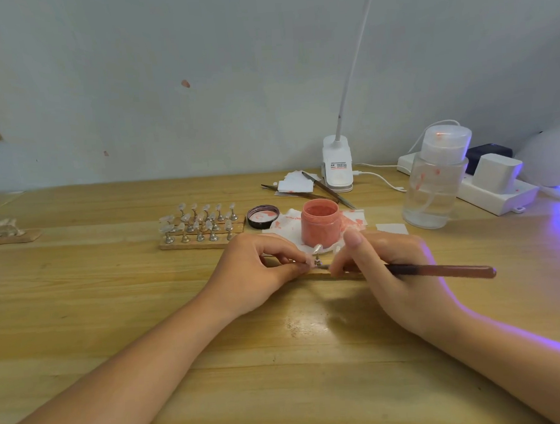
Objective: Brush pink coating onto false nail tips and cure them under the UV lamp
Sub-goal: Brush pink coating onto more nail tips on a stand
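Note:
My left hand [265, 267] pinches the foot of a small metal stand that carries one false nail tip [317, 248]. My right hand [385, 264] holds a brown-handled brush [444, 270], its bristle end hidden between my fingers near the stand. Just behind them an open jar of pink coating [320, 222] stands on a stained white tissue [284, 226]. The jar's black lid [262, 216] lies to its left. A wooden rack [201, 224] holds several clear nail tips on stands. The UV lamp [551, 158] glows purple at the far right.
A second rack of tips [4, 230] lies at the far left edge. Behind the jar are tweezers [327, 190], white pads [295, 183], a clip lamp base [337, 163], a clear pump bottle [436, 177] and a white power strip with plugs [494, 184].

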The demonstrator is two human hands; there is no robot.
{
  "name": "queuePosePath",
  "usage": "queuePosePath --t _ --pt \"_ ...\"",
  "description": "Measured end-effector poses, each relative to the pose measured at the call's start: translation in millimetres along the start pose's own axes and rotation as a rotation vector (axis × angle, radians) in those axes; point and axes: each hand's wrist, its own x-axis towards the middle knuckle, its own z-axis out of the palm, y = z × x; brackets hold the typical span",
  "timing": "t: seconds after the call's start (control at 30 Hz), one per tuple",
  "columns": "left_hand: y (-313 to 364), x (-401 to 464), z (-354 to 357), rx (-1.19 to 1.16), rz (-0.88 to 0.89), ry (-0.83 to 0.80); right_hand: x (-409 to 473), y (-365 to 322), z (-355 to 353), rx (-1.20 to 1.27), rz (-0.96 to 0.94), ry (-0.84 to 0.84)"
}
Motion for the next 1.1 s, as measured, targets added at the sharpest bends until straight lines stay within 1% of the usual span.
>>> queuePosePath --t 0.13,0.27,0.33,0.4,0.5,0.57,0.63,0.77,0.9,1.0,1.1 --pt "0.5 -0.3 -0.2 -0.002 0.012 -0.002 0.9 -1.4 -0.2 -0.023 -0.042 0.017" --pt "1.0 -0.3 0.0 -0.011 0.023 -0.006 -0.8 -0.1 0.1 0.019 0.004 -0.003" --pt "1.2 -0.5 -0.2 -0.017 0.023 -0.005 -0.8 -0.5 -0.3 0.015 -0.028 0.024" --pt "0.9 -0.3 -0.4 -0.021 0.023 -0.002 0.6 -1.3 -0.2 -0.028 -0.053 0.014" --pt "0.2 -0.6 -0.6 -0.024 0.034 -0.013 0.0 -0.3 -0.2 0.006 -0.003 -0.004" --pt "-0.3 -0.6 -0.5 -0.031 0.036 -0.021 -0.4 -1.4 -0.2 0.019 -0.027 0.016" --pt "-1.2 -0.3 -0.4 -0.044 0.033 -0.012 1.1 -3.2 0.1 -0.027 -0.060 0.023" --pt "-2.0 0.5 -0.1 -0.057 0.044 -0.014 -0.5 -2.2 0.1 0.014 -0.008 -0.003" --pt "-3.1 0.3 -0.1 -0.078 0.040 -0.001 0.9 -3.1 -0.5 -0.039 -0.060 0.023" --pt "-2.7 0.3 0.2 -0.085 0.037 -0.008 0.1 -2.6 0.0 0.007 -0.010 -0.002" --pt "-2.4 0.0 -0.5 -0.102 0.032 -0.004 -0.1 -2.9 -0.8 0.001 -0.063 0.032"
